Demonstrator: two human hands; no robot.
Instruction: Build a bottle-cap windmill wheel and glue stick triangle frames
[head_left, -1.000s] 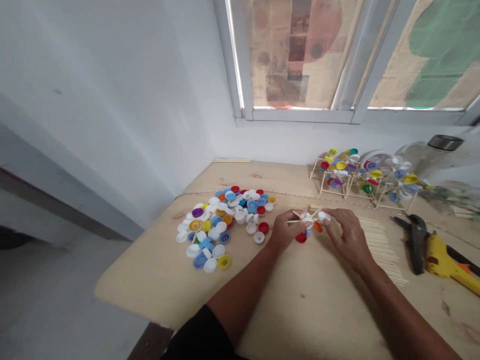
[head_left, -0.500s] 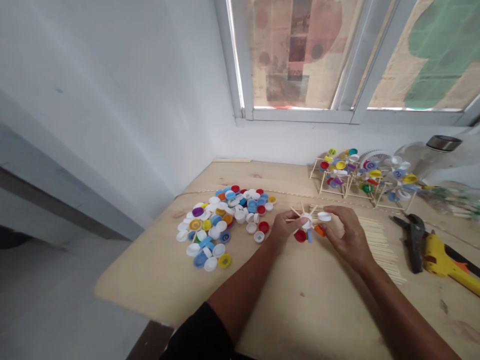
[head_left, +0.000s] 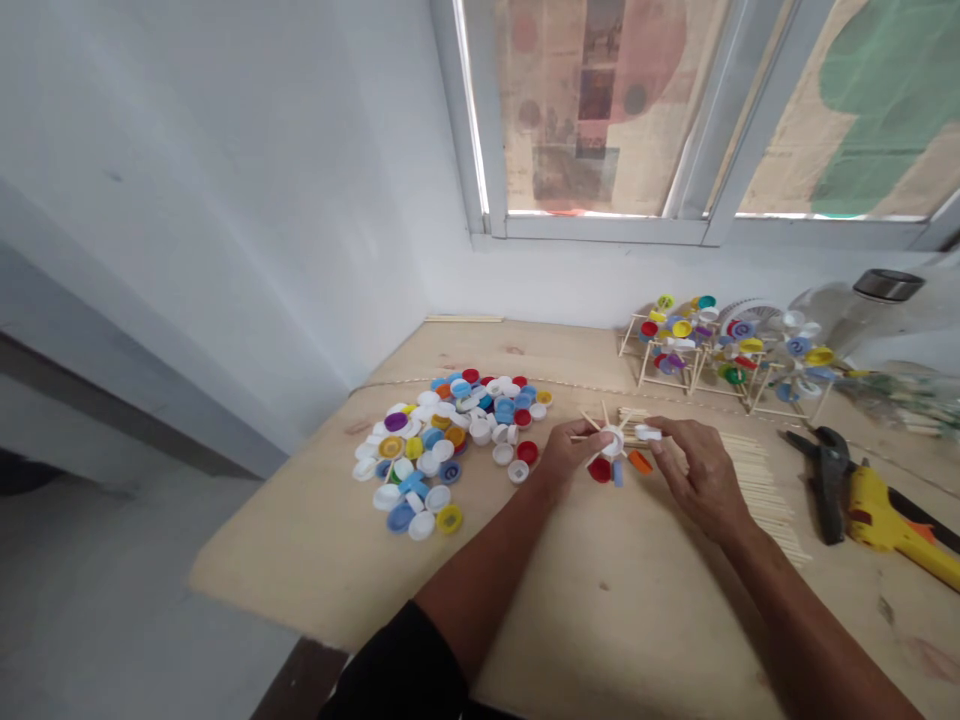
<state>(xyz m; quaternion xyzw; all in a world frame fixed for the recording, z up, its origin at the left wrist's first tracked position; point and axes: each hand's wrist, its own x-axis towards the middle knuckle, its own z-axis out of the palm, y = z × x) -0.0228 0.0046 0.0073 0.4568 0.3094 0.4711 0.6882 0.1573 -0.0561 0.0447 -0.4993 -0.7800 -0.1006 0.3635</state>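
Note:
My left hand pinches a small wheel made of a white bottle cap hub with thin wooden sticks as spokes. Red, blue and orange caps sit on the lower spokes. My right hand holds a white cap between thumb and fingers, pressed against a spoke on the wheel's right side. Both hands hover just above the wooden table.
A heap of coloured bottle caps lies to the left. Loose wooden sticks lie right of my hands. Black pliers and a yellow glue gun are at the right. Finished cap wheels on stick frames and a glass jar stand at the back.
The wheel has been turned a little in my left hand. My right hand brought the white cap in against a spoke on the right side.

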